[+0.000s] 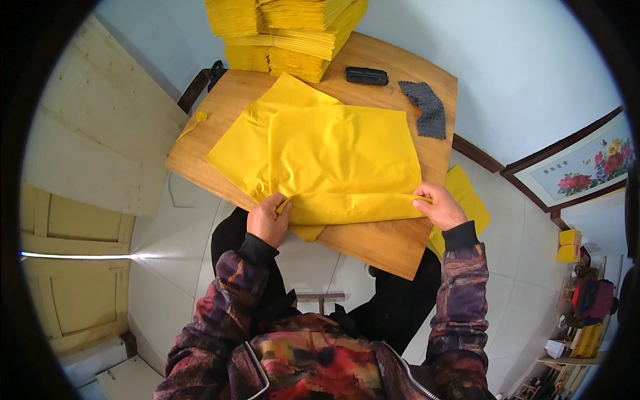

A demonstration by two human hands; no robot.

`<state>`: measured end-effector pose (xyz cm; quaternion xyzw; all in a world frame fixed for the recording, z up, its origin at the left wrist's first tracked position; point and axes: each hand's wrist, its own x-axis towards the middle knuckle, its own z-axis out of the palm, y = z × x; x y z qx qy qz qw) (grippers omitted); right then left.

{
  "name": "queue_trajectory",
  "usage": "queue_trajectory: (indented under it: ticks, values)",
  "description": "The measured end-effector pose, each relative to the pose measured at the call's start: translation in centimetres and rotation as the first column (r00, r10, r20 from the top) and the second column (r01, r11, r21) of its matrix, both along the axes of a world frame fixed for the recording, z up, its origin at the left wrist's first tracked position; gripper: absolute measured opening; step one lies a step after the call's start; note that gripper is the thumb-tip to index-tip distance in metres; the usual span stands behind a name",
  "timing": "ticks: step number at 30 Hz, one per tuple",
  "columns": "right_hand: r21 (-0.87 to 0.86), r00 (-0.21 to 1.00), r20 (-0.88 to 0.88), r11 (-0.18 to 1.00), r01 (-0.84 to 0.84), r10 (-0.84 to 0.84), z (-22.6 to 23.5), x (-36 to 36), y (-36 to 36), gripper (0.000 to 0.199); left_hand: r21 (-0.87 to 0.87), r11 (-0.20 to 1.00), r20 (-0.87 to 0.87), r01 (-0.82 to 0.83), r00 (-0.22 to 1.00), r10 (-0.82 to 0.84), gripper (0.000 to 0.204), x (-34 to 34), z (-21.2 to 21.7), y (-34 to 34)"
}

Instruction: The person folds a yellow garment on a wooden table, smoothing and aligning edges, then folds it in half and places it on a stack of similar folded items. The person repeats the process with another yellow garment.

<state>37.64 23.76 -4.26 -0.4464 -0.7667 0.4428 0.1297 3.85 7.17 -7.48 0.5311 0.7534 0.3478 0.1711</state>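
Observation:
A yellow fabric sheet [347, 147] lies wrinkled across the wooden table, its near edge folded over into a long strip. My left hand [269, 220] pinches the left end of that fold between thumb and fingers. At the opposite end, my right hand [441, 207] grips the right corner of the fold, thumb on top. Beneath it rests another yellow sheet [240, 140], turned at an angle, with a corner poking out below the near edge.
Tall stacks of folded yellow pieces [287, 40] stand at the table's [383, 250] far side. Right of them are a black oblong object [367, 75] and a grey textured cloth [427, 110]. More yellow material [467, 200] hangs or lies beyond the right edge. A framed flower picture [580, 160] leans at right.

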Motion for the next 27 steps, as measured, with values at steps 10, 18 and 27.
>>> queue_trajectory:
  ticks: [10,18,27]
  values:
    - [0.373,0.977,0.066,0.913,0.166,-0.204,-2.3,-1.9,-0.5,0.016,0.011,0.999,-0.067,-0.042,0.997,0.043,0.015,-0.1,-0.6,0.9]
    - [0.489,0.961,0.073,0.849,0.199,-0.267,-2.9,-2.5,-0.7,0.019,-0.038,0.995,-0.122,-0.091,0.989,0.086,0.016,0.2,-0.3,1.5]
    - [0.504,0.924,0.165,0.835,0.221,-0.344,-3.1,-3.2,-0.2,0.022,-0.063,0.996,-0.123,-0.07,0.99,0.061,0.017,-0.3,-0.7,1.9]
